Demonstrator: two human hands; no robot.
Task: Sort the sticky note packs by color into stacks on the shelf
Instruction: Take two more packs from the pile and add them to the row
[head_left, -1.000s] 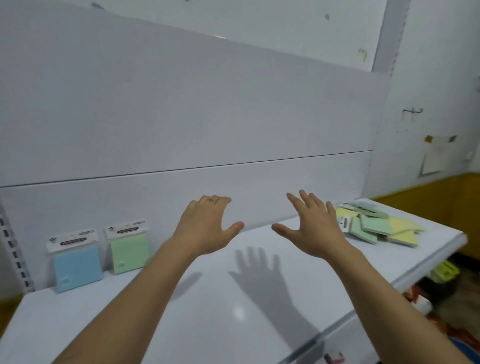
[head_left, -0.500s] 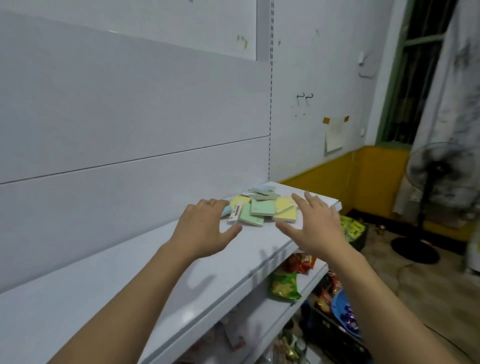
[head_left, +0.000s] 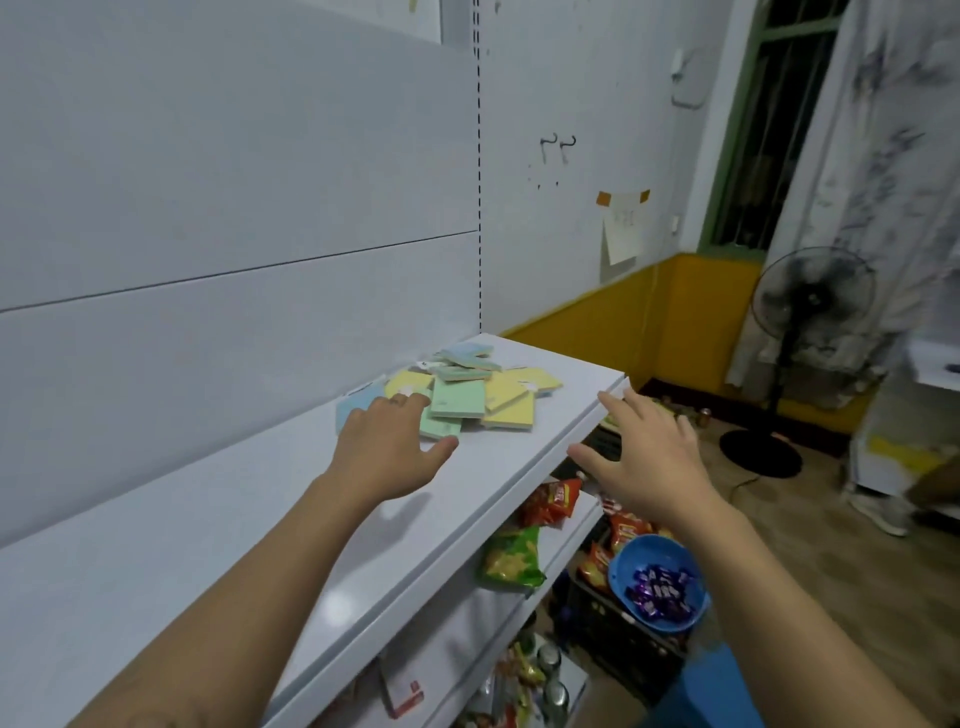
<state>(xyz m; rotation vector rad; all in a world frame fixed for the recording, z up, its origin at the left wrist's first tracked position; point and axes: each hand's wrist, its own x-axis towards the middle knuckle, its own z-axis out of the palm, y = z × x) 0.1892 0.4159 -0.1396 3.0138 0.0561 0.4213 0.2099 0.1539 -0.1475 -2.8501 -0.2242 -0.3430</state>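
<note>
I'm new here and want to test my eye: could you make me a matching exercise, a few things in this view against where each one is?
Things
1. left hand
2. right hand
3. blue bowl
4. fan

Places
A. in the air past the front edge of the shelf
B. on the floor by the yellow wall
C. over the shelf top, at the pile of sticky note packs
D. below the shelf, holding purple-wrapped sweets

Pairs: 1-C, 2-A, 3-D, 4-B
</note>
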